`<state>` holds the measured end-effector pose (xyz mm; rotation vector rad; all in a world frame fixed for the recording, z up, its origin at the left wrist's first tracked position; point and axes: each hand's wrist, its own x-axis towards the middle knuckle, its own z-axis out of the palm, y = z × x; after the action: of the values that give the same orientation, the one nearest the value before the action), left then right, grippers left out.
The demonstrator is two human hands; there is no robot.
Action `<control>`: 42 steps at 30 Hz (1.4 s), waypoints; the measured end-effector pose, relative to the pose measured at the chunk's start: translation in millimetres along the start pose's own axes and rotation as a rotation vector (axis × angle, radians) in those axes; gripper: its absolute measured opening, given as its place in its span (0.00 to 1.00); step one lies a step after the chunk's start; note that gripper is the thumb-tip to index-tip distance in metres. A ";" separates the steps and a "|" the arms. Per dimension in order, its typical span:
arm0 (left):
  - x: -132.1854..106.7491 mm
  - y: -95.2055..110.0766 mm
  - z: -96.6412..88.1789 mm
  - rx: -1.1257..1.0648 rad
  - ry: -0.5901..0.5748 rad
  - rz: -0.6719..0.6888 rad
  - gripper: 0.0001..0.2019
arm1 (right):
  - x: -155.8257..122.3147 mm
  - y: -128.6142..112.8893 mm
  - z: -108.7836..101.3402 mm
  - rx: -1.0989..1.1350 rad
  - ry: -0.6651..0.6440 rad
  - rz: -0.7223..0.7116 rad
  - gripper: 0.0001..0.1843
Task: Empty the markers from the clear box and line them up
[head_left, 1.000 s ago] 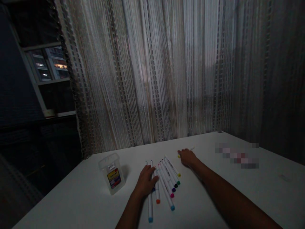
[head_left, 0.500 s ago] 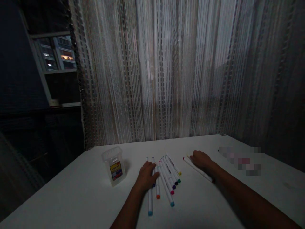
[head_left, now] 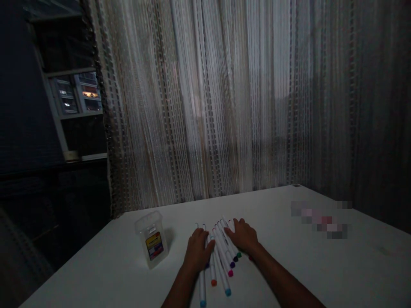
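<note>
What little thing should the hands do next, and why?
Maybe squeeze gently inward: the left hand and right hand are at opposite sides of the spread of markers, whose coloured ends don't line up.

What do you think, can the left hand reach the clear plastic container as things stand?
Probably yes: the container stands to the left of the left hand, with only tabletop showing between. That hand lies over markers, though, and may have to leave them first.
</note>
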<state>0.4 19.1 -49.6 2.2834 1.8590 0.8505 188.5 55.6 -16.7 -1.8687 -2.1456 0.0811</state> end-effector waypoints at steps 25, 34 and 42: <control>-18.8 31.8 -11.7 0.175 -0.066 0.116 0.21 | -21.6 -17.3 12.2 0.015 0.033 -0.322 0.26; 22.4 20.7 2.7 0.076 -0.086 -0.096 0.25 | 1.1 5.6 4.7 0.037 0.000 -0.303 0.34; -41.4 16.9 -14.7 0.084 -0.182 -0.016 0.32 | -4.9 3.7 16.0 0.057 0.019 -0.272 0.37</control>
<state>3.9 -27.7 -45.7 2.3024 1.8639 0.5507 188.6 53.8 -33.7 -1.5242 -2.3356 0.0656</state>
